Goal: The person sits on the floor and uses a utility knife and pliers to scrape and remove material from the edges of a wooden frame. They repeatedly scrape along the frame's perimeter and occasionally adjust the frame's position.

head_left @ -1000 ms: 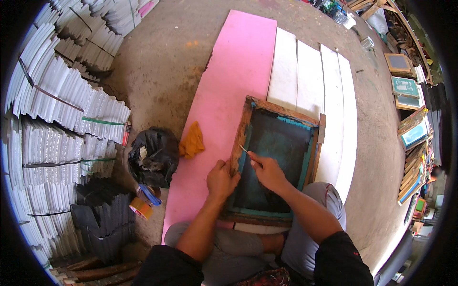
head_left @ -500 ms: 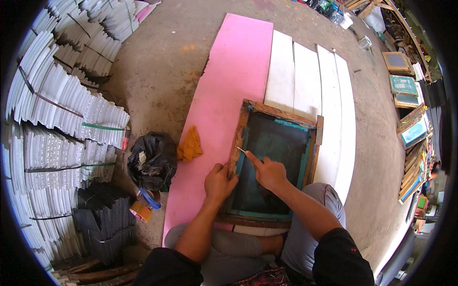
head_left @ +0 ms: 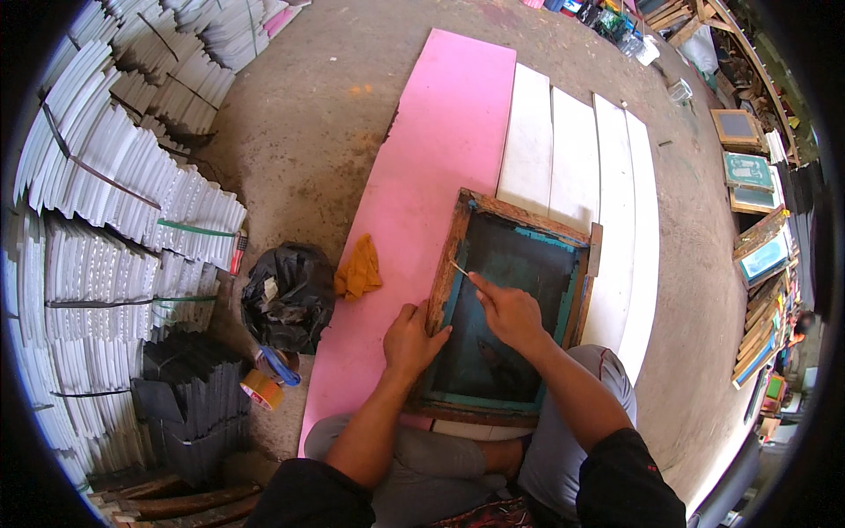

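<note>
Wooden-framed screen (head_left: 541, 264), left hand (head_left: 409, 341) clamped on its left side, right hand (head_left: 513, 315) with fingers pinched around a thin tool (head_left: 461, 269), tape roll (head_left: 261, 390) nearby (print too small to read)

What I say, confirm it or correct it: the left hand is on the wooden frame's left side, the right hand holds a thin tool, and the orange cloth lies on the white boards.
Not quite: the orange cloth lies on the pink board, at its left edge, as the head view shows. The rest stands.
</note>
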Motion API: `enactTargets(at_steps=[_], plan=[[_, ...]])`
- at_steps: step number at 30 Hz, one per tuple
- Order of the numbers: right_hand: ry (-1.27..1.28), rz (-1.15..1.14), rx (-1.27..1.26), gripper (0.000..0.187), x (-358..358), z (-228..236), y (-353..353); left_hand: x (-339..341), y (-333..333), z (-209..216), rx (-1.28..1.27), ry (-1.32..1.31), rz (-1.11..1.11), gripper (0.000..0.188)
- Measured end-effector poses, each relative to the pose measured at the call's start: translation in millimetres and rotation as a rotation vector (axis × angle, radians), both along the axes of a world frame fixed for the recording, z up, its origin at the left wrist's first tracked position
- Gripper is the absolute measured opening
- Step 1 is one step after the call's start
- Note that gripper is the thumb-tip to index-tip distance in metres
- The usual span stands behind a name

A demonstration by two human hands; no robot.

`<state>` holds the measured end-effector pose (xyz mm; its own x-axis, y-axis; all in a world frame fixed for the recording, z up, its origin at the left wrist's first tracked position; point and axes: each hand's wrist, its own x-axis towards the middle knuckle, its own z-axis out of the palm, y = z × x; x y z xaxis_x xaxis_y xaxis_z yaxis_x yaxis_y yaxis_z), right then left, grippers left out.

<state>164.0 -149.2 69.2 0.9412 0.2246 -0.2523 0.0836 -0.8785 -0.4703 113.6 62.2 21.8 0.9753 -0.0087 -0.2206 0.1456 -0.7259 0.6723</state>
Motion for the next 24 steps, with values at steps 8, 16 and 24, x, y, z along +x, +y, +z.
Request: enactTargets(at_steps=[8, 16, 24], plan=[[0.005, -0.011, -0.065, 0.037, 3.1, 4.8, 3.2, 0.7, 0.2, 0.0, -0.006, 0.021, -0.025, 0.06], [-0.006, 0.039, -0.102, 0.039, 4.0, 11.3, 4.8, 0.7, 0.1, 1.3, -0.017, 0.025, -0.026, 0.058], [0.016, 0.053, -0.189, 0.038, 6.4, 22.9, 15.4, 1.0, -0.5, 0.2, -0.013, 0.034, -0.021, 0.056]])
